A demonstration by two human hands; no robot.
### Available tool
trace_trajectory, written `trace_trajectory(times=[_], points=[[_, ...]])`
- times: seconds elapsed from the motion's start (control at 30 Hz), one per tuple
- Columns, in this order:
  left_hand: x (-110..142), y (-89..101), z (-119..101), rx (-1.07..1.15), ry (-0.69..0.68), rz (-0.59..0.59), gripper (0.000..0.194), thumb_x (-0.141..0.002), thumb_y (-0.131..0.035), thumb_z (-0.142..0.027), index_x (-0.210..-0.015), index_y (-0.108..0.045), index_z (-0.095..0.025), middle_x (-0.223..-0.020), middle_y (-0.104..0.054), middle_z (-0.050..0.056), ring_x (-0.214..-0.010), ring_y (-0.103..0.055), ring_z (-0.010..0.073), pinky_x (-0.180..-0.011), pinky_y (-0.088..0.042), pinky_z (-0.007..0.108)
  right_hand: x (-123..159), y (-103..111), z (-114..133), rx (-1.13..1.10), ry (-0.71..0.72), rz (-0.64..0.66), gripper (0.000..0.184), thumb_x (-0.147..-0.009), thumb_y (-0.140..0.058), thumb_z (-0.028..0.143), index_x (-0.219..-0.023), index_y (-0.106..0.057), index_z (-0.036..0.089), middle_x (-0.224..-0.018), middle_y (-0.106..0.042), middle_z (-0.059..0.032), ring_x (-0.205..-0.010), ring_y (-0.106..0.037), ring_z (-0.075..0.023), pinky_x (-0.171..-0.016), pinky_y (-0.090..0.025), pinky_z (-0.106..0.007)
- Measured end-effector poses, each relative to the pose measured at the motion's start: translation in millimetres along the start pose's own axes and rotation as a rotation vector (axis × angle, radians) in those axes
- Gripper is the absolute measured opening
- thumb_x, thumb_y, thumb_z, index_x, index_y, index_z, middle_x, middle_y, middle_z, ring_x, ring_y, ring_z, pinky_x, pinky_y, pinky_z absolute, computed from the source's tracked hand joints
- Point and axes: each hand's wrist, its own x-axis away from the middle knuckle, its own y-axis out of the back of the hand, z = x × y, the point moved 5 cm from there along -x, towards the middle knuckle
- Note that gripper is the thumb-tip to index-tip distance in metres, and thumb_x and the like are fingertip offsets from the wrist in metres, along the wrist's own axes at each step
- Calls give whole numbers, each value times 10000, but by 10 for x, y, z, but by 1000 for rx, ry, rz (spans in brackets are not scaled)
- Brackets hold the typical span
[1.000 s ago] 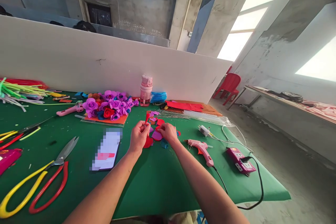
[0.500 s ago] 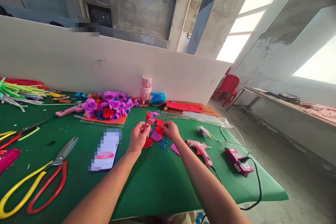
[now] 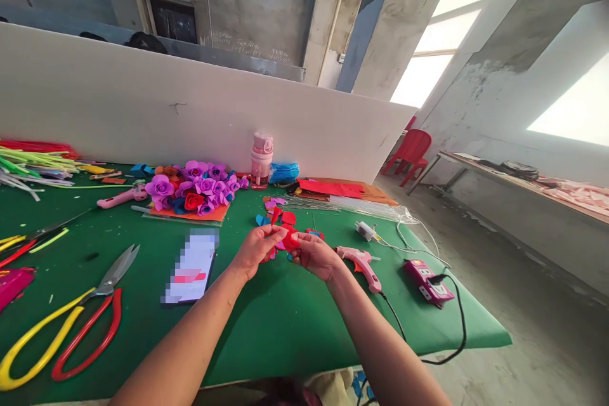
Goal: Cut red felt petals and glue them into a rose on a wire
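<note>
Above the middle of the green table point(image 3: 276, 330), my two hands meet. My left hand point(image 3: 257, 250) is closed in a pinch, and a narrow rolled red petal point(image 3: 275, 214) shows just above its fingers. Between thumb and fingers, my right hand point(image 3: 316, 255) pinches a flat red petal point(image 3: 289, 240), whose left edge touches the left fingertips. Beneath and behind the hands lie loose petals in red, purple and blue, such as a red petal point(image 3: 288, 218), partly hidden by the hands. To the right of my right hand rests a pink glue gun point(image 3: 361, 264).
Purple, red and blue flowers point(image 3: 200, 187) lie at the back left, near a pink bottle point(image 3: 262, 162). A phone point(image 3: 194, 266) and large scissors point(image 3: 107, 282) are on the left. A power strip point(image 3: 428, 282) with cables sits right. A white partition point(image 3: 209, 108) closes the back.
My right hand reached into the loose petals, took a red petal and brought it back to my left hand. My left hand keeps the rolled red petal and has turned toward the right.
</note>
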Motion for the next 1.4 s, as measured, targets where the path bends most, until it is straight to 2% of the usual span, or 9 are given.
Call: trace_trajectory(times=[0.17,0.37,0.6,0.7,0.8,0.97,1.1,1.27,1.4], points=[[31,-129,82,-64,60,106,225,-621,-701,-367,-628,-624,-156,-515,-516,-43,-404,-342,52,-377,-194,189,213,17,-233,-243,-78,-68,345,-657,-713,479,-739,-613,159,-632,-597,4,-507,-509,-76,-503,-409,-205],[72,-256,127,-144,57,169,178,-650,-681,-304,-582,-598,-161,-531,-557,-28,-491,-466,90,-478,-340,202,415,62,-234,43,82,-153,334,-591,-774,421,-707,-602,158,-677,-661,-16,-519,-529,-87,-531,-419,-230],[81,-293,186,-253,69,194,140,-611,-700,-266,-595,-604,-165,-592,-594,-6,-574,-540,129,-571,-400,236,634,102,-336,99,27,-239,372,-642,-715,487,-782,-563,178,-654,-677,-31,-479,-528,-102,-490,-413,-237],[104,-311,207,-326,84,212,116,-599,-690,-258,-588,-617,-168,-584,-606,2,-568,-548,140,-565,-402,245,918,405,-201,289,161,-405,341,-713,-643,509,-824,-581,193,-609,-639,-12,-470,-489,-108,-451,-359,-228],[155,-344,269,-371,131,278,99,-582,-676,-250,-562,-619,-171,-545,-609,1,-532,-549,141,-533,-399,241,1300,945,-33,447,308,-707,341,-714,-633,515,-847,-591,204,-613,-611,-4,-510,-504,-134,-461,-346,-238],[201,-299,443,-437,146,268,91,-556,-674,-244,-537,-626,-169,-522,-618,0,-510,-543,141,-498,-388,227,1708,1725,25,868,158,-991,405,-760,-527,574,-692,-598,181,-564,-589,-15,-494,-490,-142,-514,-373,-266],[211,-264,540,-450,135,250,78,-552,-668,-231,-509,-627,-180,-508,-614,-2,-488,-526,137,-464,-360,215,1662,1900,-20,1003,63,-889,464,-765,-469,604,-824,-617,169,-678,-654,-49,-555,-545,-168,-524,-390,-273],[209,-227,485,-506,99,173,89,-537,-676,-248,-484,-636,-189,-473,-599,-9,-463,-523,140,-433,-346,210,1385,1765,-21,1096,-38,-712,474,-787,-417,605,-792,-626,180,-682,-669,-44,-613,-577,-180,-546,-388,-268],[214,-231,468,-507,90,175,91,-543,-672,-252,-484,-637,-192,-475,-598,-12,-476,-534,144,-438,-349,210,1194,1725,-40,1224,-122,-629,305,-751,-515,513,-747,-562,212,-633,-659,-3,-610,-578,-173,-542,-366,-253]])
